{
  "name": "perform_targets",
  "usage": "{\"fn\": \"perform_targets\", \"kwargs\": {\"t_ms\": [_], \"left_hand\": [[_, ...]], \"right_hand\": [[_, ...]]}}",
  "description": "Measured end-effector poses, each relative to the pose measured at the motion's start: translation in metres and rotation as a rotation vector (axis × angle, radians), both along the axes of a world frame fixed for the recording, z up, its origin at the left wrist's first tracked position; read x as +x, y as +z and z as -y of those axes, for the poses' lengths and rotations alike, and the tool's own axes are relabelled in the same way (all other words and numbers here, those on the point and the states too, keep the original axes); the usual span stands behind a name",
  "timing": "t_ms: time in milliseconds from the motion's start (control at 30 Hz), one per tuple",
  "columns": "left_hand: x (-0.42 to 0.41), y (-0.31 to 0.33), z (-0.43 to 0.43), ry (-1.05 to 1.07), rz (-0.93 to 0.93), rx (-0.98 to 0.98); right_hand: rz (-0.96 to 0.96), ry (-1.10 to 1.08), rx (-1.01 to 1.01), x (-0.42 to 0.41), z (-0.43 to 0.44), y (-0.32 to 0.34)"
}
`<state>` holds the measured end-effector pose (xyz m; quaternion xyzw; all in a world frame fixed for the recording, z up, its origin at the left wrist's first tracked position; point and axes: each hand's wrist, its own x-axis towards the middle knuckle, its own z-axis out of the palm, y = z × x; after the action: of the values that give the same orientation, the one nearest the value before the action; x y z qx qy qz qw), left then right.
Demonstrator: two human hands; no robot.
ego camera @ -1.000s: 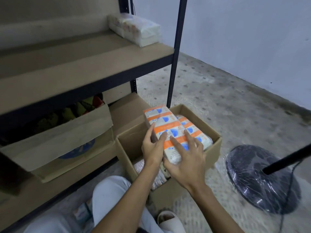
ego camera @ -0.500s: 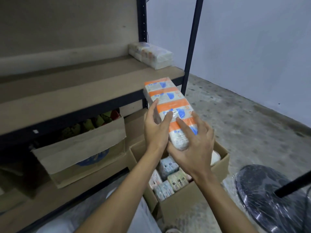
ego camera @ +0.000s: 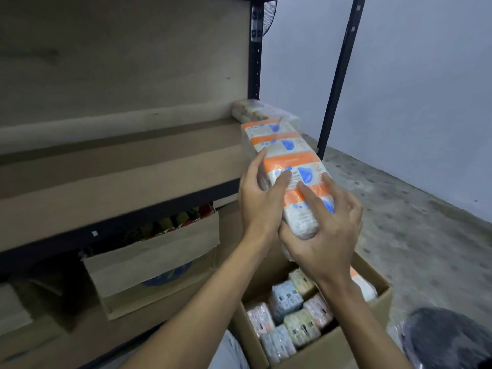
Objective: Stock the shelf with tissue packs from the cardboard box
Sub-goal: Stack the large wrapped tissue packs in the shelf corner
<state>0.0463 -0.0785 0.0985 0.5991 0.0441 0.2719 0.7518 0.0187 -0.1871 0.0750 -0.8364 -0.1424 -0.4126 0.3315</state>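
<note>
A long orange-and-white tissue pack [ego camera: 285,158] with blue marks is held in the air, its far end over the right end of the brown shelf board [ego camera: 119,177]. My left hand [ego camera: 262,201] grips its left side and my right hand [ego camera: 323,235] wraps its near end from the right. Another tissue pack [ego camera: 255,110] lies at the shelf's back right corner, just behind the held one. Below my arms the open cardboard box [ego camera: 327,347] stands on the floor, holding several small pastel tissue packs [ego camera: 290,318].
Black shelf posts [ego camera: 338,75] rise at the right end of the rack. On the lower level sits a cardboard box [ego camera: 154,259] with colourful items inside. A plastic-wrapped fan base [ego camera: 447,339] lies on the concrete floor at the lower right, near the grey wall [ego camera: 426,89].
Both hands lifted the orange tissue pack out of the cardboard box and carried it up and forward to the shelf's right end. The pastel packs beneath it came into view.
</note>
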Motion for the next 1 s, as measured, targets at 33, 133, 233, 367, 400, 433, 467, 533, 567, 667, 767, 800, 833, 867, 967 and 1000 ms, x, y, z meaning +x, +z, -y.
{"fn": "perform_targets", "kwargs": {"t_ms": [33,133,233,367,400,433,467,533,567,667,767,800,833,867,967,1000], "left_hand": [[0.003,0.002,-0.005,0.007,0.007,-0.003],[0.015,0.006,-0.027,0.022,-0.019,-0.004],[0.026,0.01,-0.051,0.06,-0.095,0.04],[0.044,0.008,-0.084,0.101,-0.129,0.082],[0.048,0.008,-0.091,0.101,-0.131,0.092],[0.051,0.009,-0.098,0.104,-0.152,0.106],[0.055,0.01,-0.106,0.104,-0.187,0.127],[0.063,0.012,-0.122,0.096,-0.26,0.172],[0.066,0.013,-0.129,0.087,-0.289,0.201],[0.072,0.015,-0.15,0.056,-0.343,0.354],[0.08,0.017,-0.167,-0.033,-0.39,0.464],[0.084,0.016,-0.172,-0.056,-0.406,0.497],[0.086,0.016,-0.176,-0.073,-0.421,0.533],[0.088,0.014,-0.179,-0.084,-0.44,0.571],[0.092,0.007,-0.189,-0.084,-0.459,0.65],[0.093,0.004,-0.193,-0.067,-0.474,0.685]], "right_hand": [[0.001,0.01,0.003,0.005,-0.004,0.002],[-0.017,0.056,-0.007,0.025,-0.018,0.005],[-0.079,0.093,-0.04,0.046,-0.038,0.006],[-0.164,0.137,-0.066,0.068,-0.066,0.009],[-0.178,0.139,-0.071,0.073,-0.072,0.01],[-0.189,0.138,-0.078,0.078,-0.078,0.01],[-0.206,0.137,-0.086,0.083,-0.084,0.01],[-0.251,0.146,-0.098,0.092,-0.094,0.011],[-0.265,0.151,-0.108,0.097,-0.098,0.011],[-0.267,0.149,-0.16,0.112,-0.109,0.011],[-0.275,0.135,-0.182,0.126,-0.119,0.01],[-0.275,0.134,-0.183,0.13,-0.123,0.011],[-0.273,0.136,-0.179,0.134,-0.126,0.011],[-0.274,0.142,-0.176,0.138,-0.129,0.011],[-0.287,0.144,-0.178,0.15,-0.137,0.012],[-0.293,0.138,-0.186,0.154,-0.14,0.013]]}}
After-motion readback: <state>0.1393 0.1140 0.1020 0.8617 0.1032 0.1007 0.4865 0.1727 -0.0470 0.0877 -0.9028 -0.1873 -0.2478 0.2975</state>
